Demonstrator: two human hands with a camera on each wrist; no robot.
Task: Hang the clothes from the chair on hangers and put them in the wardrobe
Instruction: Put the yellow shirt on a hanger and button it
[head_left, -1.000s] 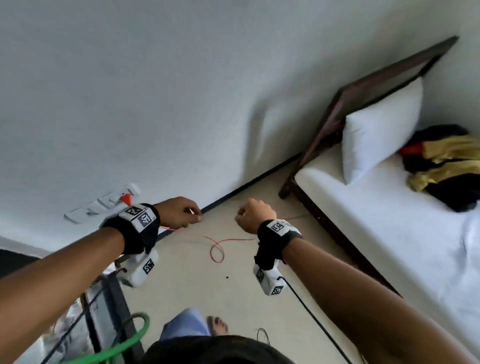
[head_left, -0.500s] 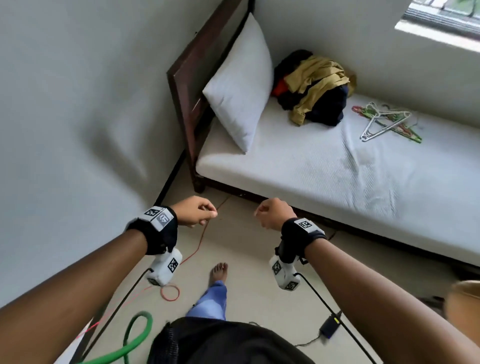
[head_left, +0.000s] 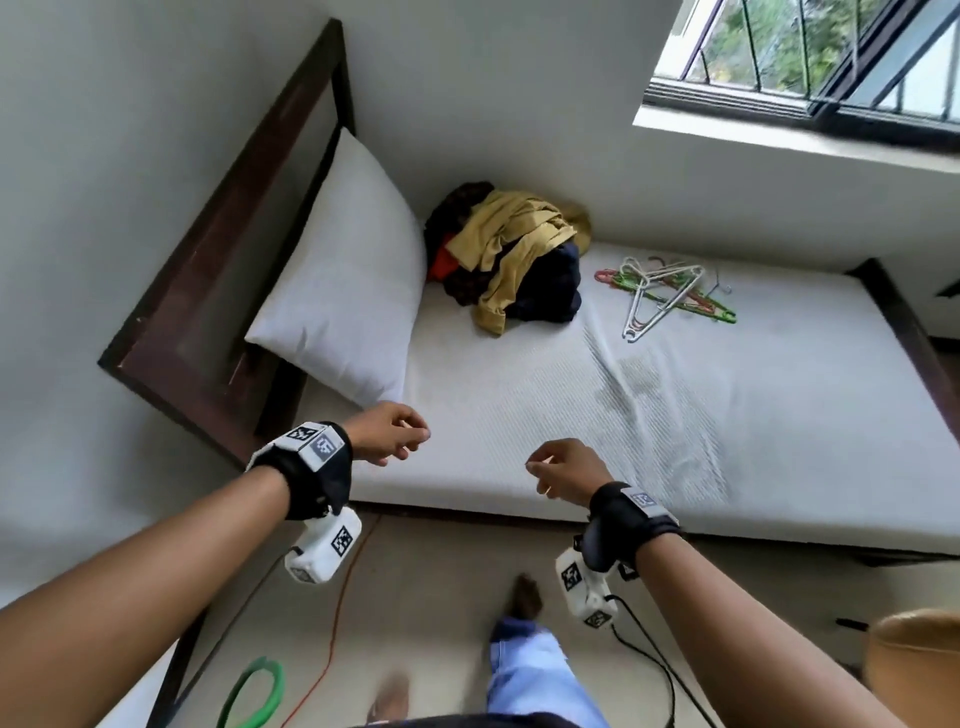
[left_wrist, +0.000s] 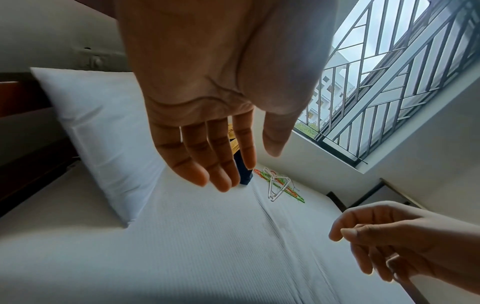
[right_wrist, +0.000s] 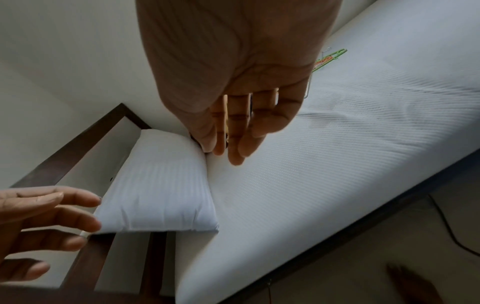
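A heap of clothes (head_left: 511, 249), mustard, dark blue, black and red, lies on the white mattress (head_left: 675, 415) next to the pillow. Several plastic hangers (head_left: 667, 291), white, green and red, lie in a tangle to its right. My left hand (head_left: 410, 441) and right hand (head_left: 540, 470) hover over the near edge of the mattress, well short of the heap. Both hold nothing. In the left wrist view the left hand's fingers (left_wrist: 215, 160) hang relaxed, with the hangers (left_wrist: 280, 185) beyond them. The right wrist view shows the right hand's fingers (right_wrist: 233, 133) loosely extended above the mattress.
A white pillow (head_left: 348, 280) leans on the dark wooden headboard (head_left: 223, 249) at the left. A barred window (head_left: 810, 57) is above the bed. On the floor are a red cord (head_left: 332, 639), a green hose (head_left: 254, 696), a black cable (head_left: 654, 654) and a tan object (head_left: 914, 665).
The view has swung from the wall and floor to the bed, which is now closer. Both hands, curled into fists before, have loosened their fingers.
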